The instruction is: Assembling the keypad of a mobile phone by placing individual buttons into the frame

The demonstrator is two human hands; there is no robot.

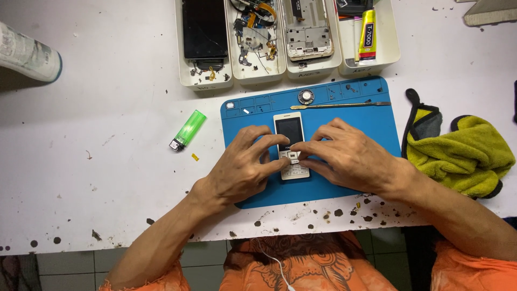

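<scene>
We've got the keypad phone (291,146) flat mid blue mat (371,116). Left hand (242,167) and right hand (344,153) both curled, fingertips pinching its keypad area. Risk: a slipped press skids it toward the metal spudger (339,105) on the far side.

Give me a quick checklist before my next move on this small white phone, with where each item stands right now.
1. Phone lies flat on the blue mat: ok.
2. Left hand steadies the phone's left edge: ok.
3. Right hand has fingertips on the keypad: ok.
4. Metal pry tool lies on the mat above the phone: ok.
5. Green lighter sits off the mat, apart from the hands: ok.
6. Keypad seated fully: cannot tell, fingers cover it.
</scene>
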